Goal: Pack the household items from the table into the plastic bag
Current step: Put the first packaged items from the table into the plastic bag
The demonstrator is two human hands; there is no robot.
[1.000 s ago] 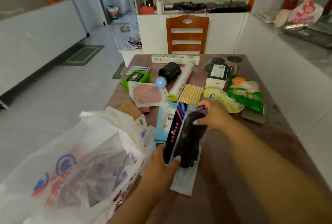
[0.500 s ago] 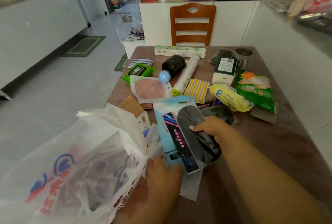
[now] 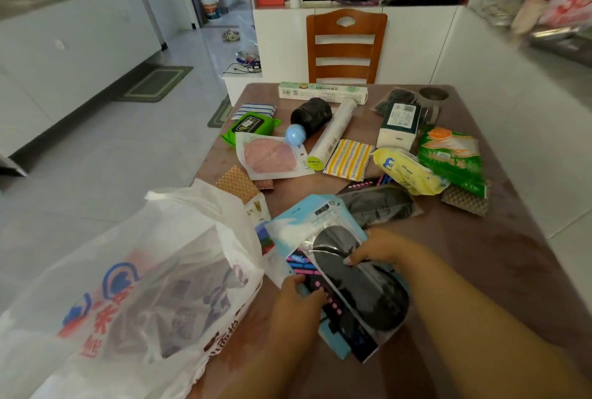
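A white plastic bag [image 3: 134, 283] with red and blue print lies open at the table's near left corner, with items showing inside. Just right of it I hold a stack of flat packets: a black eye mask packet [image 3: 358, 286] on top of a light blue packet [image 3: 298, 225]. My right hand [image 3: 381, 246] grips the mask packet's upper edge. My left hand [image 3: 298, 305] holds the stack's lower left edge, thumb on the pink-dotted card. A second black mask packet [image 3: 381, 206] lies flat on the brown table [image 3: 499, 257] behind them.
Behind lie a pink pad packet [image 3: 269, 157], green wipes [image 3: 253, 126], blue ball [image 3: 295, 135], black bag roll [image 3: 312, 114], clear film roll [image 3: 333, 134], long box [image 3: 323, 91], striped cloth [image 3: 349, 160], yellow packet [image 3: 407, 171], green packet [image 3: 451, 155], tissue box [image 3: 398, 125]. A wooden chair [image 3: 346, 46] stands beyond.
The held packets tipped from upright to lying flat and low, closer to me. One black mask packet was left on the table. My left hand shifted to the stack's left edge.
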